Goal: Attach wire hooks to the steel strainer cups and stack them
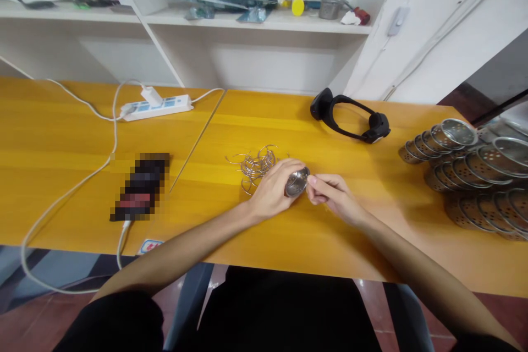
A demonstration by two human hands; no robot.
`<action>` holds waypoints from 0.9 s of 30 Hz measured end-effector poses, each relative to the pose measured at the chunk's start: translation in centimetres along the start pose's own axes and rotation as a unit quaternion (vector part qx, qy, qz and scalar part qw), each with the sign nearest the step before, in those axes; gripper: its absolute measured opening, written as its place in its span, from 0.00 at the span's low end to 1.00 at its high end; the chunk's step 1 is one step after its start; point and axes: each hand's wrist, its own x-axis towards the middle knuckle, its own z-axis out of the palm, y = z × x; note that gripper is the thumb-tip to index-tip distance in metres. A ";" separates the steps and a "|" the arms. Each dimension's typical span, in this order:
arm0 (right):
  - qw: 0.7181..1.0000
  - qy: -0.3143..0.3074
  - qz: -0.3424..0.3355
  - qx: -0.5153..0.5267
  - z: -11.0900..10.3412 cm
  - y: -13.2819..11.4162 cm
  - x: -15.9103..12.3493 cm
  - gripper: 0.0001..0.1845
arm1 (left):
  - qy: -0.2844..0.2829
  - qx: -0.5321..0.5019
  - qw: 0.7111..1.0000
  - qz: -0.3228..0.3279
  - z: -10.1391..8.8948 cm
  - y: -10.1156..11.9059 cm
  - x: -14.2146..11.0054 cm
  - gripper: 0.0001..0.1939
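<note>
My left hand (272, 190) is wrapped round a small perforated metal cup (297, 182), its open mouth tilted toward me. At the right side of the cup's rim, my right hand (330, 193) has thumb and forefinger pinched together. Whatever those fingertips hold, if anything, is too small to make out. A tangled heap of thin curved metal wires (256, 168) lies on the table just beyond my left hand, which covers part of it.
Stacks of perforated metal cups (487, 176) lie at the right. A black headset-like band (350, 116) rests behind my hands. To the left are a power strip (165, 108), a white cable (114, 143) and a blurred-out dark device (142, 187). Shelves (264, 19) stand at the back.
</note>
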 end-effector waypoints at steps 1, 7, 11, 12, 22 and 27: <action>1.000 -0.001 0.000 0.003 0.0 0.0 0.0 0.25 | 0.001 0.001 1.000 -0.001 -0.1 -0.1 0.1 0.30; 1.000 0.011 -0.002 0.018 0.0 -0.3 -0.2 0.26 | 0.017 -0.001 1.000 -0.020 -1.2 -0.6 0.3 0.31; 0.999 0.023 -0.020 0.033 0.2 -0.5 -0.3 0.26 | -0.009 0.000 1.000 -0.027 -1.1 -0.3 0.2 0.33; 0.999 0.022 -0.025 0.035 0.3 -0.4 -0.2 0.25 | -0.015 0.000 1.000 -0.020 -1.1 -0.2 0.2 0.33; 1.000 0.009 -0.006 0.029 0.4 0.1 -0.1 0.25 | -0.058 0.020 0.997 0.044 -1.5 0.3 0.4 0.37; 1.000 0.007 -0.008 0.025 0.3 0.1 -0.1 0.25 | -0.049 0.012 0.997 0.050 -1.5 0.2 0.4 0.37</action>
